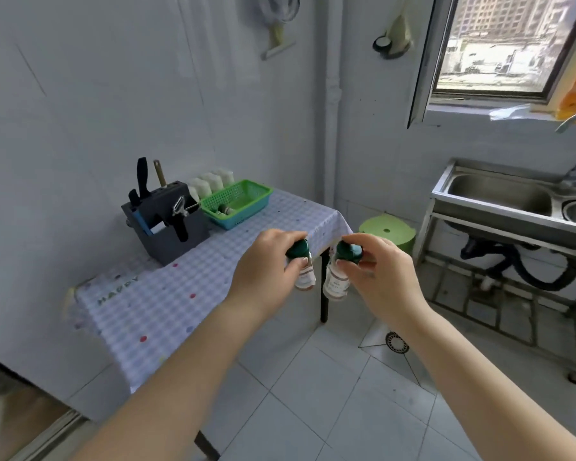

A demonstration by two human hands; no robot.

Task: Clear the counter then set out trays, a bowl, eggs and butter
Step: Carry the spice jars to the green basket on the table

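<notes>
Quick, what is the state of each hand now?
Left hand: closed, its grip on the green cap of the left bottle.
Right hand: closed, its grip on the green cap of the right bottle.

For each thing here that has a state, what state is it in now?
Left bottle: capped, held in the air by the left hand.
Right bottle: capped, held by the right hand.
Green basket: on the table, something inside.
Window: open.
Sink: looks dry.
</notes>
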